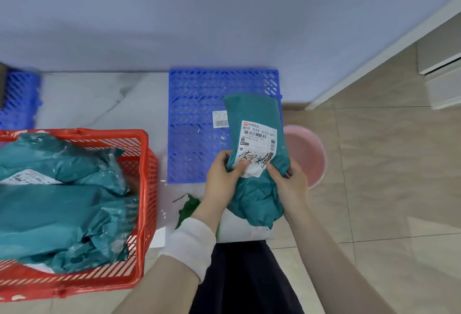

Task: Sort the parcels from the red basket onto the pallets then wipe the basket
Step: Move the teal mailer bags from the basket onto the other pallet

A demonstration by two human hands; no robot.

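Observation:
A teal parcel (254, 114) with a white shipping label is held upright over the near right part of a blue pallet (194, 104). My left hand (223, 179) grips its lower left side, thumb on the label. My right hand (291, 181) grips its lower right side. The red basket (147, 189) stands at the left and holds several more teal parcels (62, 214). A second blue pallet (17, 99) shows partly at the far left edge. A small barcode label (220, 119) lies on the middle pallet.
A pink basin (309, 154) sits on the tiled floor just right of the pallet, behind the held parcel. A green cloth (188, 209) lies on the floor below my left wrist. A pale wall runs behind the pallets; white furniture stands at the far right.

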